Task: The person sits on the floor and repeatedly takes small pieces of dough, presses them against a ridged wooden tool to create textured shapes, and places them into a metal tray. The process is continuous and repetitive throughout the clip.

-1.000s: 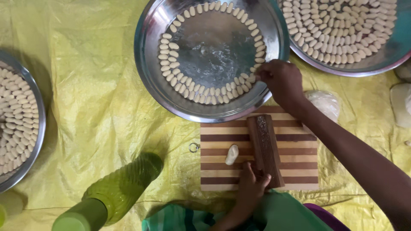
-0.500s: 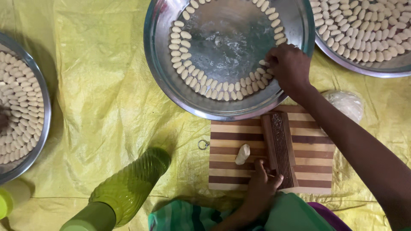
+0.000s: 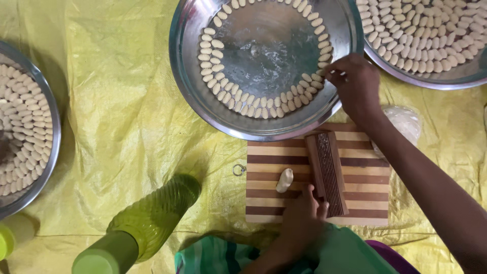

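Single head-worn view, looking almost straight down from close above. Striped cutting board [image 3: 317, 177] lies near 5 o'clock, steel tray [image 3: 264, 122] at 12, green bottle [image 3: 134, 228] at 7; the wearer's arms enter from the bottom and right edges.

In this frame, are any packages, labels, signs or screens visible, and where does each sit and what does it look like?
No labels, signs or screens show.
Bottle: lower left on the yellow sheet, lying tilted, ribbed green plastic with a green cap; no label can be seen on it.
Bag: right of the striped board, beside the right forearm, clear plastic around a whitish lump.
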